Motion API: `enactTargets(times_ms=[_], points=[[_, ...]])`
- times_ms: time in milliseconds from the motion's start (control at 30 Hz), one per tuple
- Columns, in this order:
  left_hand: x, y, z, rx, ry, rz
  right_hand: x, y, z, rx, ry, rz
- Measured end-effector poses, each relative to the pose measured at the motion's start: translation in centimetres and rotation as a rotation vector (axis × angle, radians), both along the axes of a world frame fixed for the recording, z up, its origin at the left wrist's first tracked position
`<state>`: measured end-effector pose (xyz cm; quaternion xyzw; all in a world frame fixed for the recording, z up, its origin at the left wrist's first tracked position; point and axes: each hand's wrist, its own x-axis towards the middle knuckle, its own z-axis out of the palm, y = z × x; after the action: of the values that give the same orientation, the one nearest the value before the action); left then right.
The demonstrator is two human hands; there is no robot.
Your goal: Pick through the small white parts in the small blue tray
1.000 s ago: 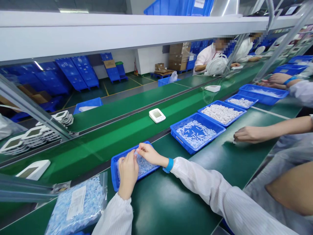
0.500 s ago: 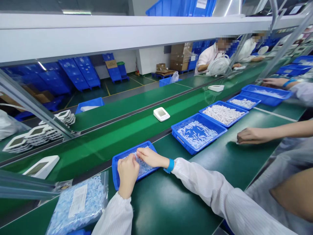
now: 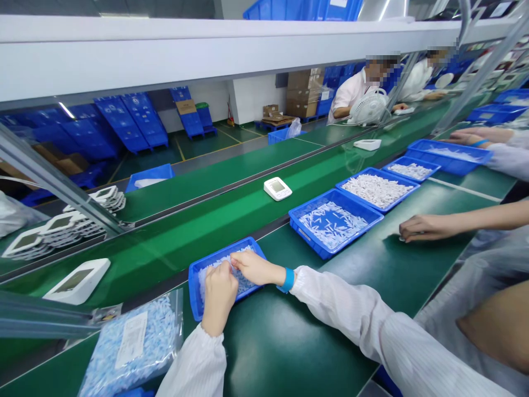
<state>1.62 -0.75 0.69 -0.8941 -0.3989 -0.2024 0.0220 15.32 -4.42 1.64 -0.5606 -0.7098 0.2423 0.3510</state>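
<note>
Hovering over a rectangular blue plastic tray of small pale-blue pieces: left hand and right hand, fingers curled narrow, tips close together. From where I stand, cannot tell whether either pinches a piece. Left of the tray, near side: clear plastic bag of light-blue pieces, white paper label on top. Right, farther: second blue plastic tray holding whitish slivers. Far side: white device with grey screen on the green belt.
</note>
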Motion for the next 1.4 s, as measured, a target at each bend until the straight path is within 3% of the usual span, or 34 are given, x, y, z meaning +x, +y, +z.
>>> enactTargets(times_ms=[467, 800, 933, 1033, 1100, 1200, 1267, 1333, 1400], points=[[-0.2, 0.1, -0.2, -0.083, 0.038, -0.027, 0.0, 0.4, -0.6, -0.004, -0.018, 0.042], [-0.2, 0.4, 0.4, -0.072, -0.134, -0.013, 0.0, 0.7, -0.9, 0.007, 0.311, 0.035], [-0.3, 0.4, 0.3, -0.094, -0.217, -0.022, -0.2, 0.3, -0.6, 0.023, 0.258, 0.031], [-0.4, 0.4, 0.1, -0.067, -0.268, -0.037, -0.2, 0.0, 0.0, 0.083, 0.102, -0.015], [-0.5, 0.5, -0.1, -0.047, -0.307, -0.045, 0.6, -0.1, 1.1, 0.188, -0.108, -0.083], [-0.5, 0.6, -0.3, -0.054, -0.310, -0.043, 4.2, -0.3, 4.2, 0.340, -0.425, -0.318], [-0.5, 0.6, -0.4, -0.082, -0.267, -0.051, 7.9, -1.1, 6.8, 0.358, -0.451, -0.503], [-0.5, 0.8, -0.4, -0.107, -0.228, -0.065, 11.7, -3.3, 9.2, 0.366, -0.463, -0.726], [-0.4, 0.9, -0.5, -0.116, -0.211, -0.078, 14.7, -7.1, 10.8, 0.339, -0.479, -0.914]])
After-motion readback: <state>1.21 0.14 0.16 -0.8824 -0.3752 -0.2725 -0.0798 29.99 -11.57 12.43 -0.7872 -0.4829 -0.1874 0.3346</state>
